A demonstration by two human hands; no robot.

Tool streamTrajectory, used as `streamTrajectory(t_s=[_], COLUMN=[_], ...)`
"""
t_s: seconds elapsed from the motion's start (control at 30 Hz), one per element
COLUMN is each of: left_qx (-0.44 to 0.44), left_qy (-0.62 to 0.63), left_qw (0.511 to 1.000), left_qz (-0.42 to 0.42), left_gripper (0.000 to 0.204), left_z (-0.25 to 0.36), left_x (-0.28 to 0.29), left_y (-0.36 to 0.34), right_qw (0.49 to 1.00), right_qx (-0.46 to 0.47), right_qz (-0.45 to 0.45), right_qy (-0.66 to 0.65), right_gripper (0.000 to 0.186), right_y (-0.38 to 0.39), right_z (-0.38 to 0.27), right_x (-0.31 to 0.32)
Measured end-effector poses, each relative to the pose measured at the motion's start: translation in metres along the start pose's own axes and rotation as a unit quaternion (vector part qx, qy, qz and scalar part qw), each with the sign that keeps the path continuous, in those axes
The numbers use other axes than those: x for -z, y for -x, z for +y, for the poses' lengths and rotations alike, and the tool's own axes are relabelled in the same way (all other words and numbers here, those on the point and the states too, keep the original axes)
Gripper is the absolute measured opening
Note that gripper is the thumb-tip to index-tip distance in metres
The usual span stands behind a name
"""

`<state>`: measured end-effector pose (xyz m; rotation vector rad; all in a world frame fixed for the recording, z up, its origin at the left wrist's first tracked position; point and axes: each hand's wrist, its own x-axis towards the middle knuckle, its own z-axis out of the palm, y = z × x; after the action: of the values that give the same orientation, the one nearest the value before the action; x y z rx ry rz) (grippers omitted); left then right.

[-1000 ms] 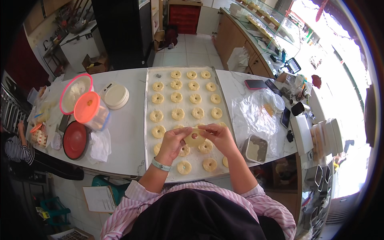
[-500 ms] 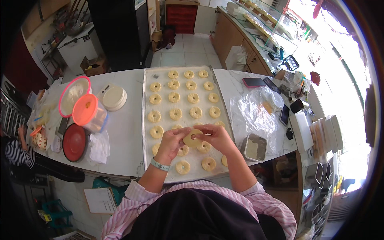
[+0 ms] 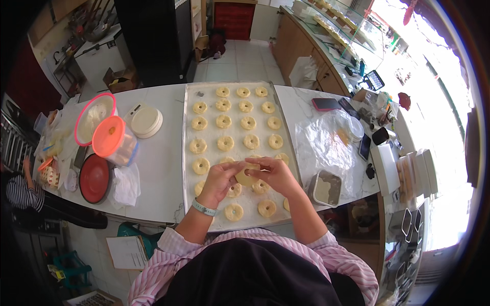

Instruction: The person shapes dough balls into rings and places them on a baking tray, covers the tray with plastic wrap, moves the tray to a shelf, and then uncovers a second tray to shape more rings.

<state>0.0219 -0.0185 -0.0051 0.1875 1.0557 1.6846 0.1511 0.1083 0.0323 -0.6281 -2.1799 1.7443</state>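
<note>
A long baking tray (image 3: pixel 187 153) lined with white paper lies on the white counter and carries several pale ring-shaped dough pieces (image 3: pixel 225 143) in rows. Above its near part, my left hand (image 3: pixel 220 178) and my right hand (image 3: pixel 273 172) meet and together pinch one round piece of dough (image 3: pixel 246 176) held just over the tray. A light green band sits on my left wrist. More rings lie partly hidden under my hands.
Left of the tray stand an orange-lidded jar (image 3: pixel 113 140), a pink-rimmed bowl (image 3: pixel 93 117), a red lid (image 3: pixel 94 177) and a white scale (image 3: pixel 145 120). To the right are a plastic bag (image 3: pixel 326 143), a small metal tin (image 3: pixel 324 187) and phones (image 3: pixel 326 104). Another person's striped sleeve (image 3: pixel 20 191) shows at the far left.
My hands stay together over the near part of the tray, turning the same dough piece slightly. Nothing else has shifted.
</note>
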Motion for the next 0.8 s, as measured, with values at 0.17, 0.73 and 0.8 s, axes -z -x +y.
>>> streamTrajectory(t_s=[0.17, 0.73, 0.8], left_qx=[0.009, -0.008, -0.003], left_qy=[0.011, -0.086, -0.115], left_qw=[1.0, 0.996, 0.993], left_qz=[-0.021, -0.03, -0.036], left_gripper=[0.023, 0.021, 0.021], left_z=[0.002, 0.003, 0.001], left_x=[-0.003, -0.013, -0.008], left_y=[0.003, 0.006, 0.004], right_qw=[0.999, 0.983, 0.977], right_qx=[-0.027, 0.019, 0.023], right_qz=[0.014, -0.174, -0.187], right_qy=[-0.045, 0.055, 0.099], right_gripper=[0.03, 0.036, 0.036], right_y=[-0.001, -0.012, -0.011], right_z=[-0.01, -0.002, -0.007], right_x=[0.003, 0.014, 0.014])
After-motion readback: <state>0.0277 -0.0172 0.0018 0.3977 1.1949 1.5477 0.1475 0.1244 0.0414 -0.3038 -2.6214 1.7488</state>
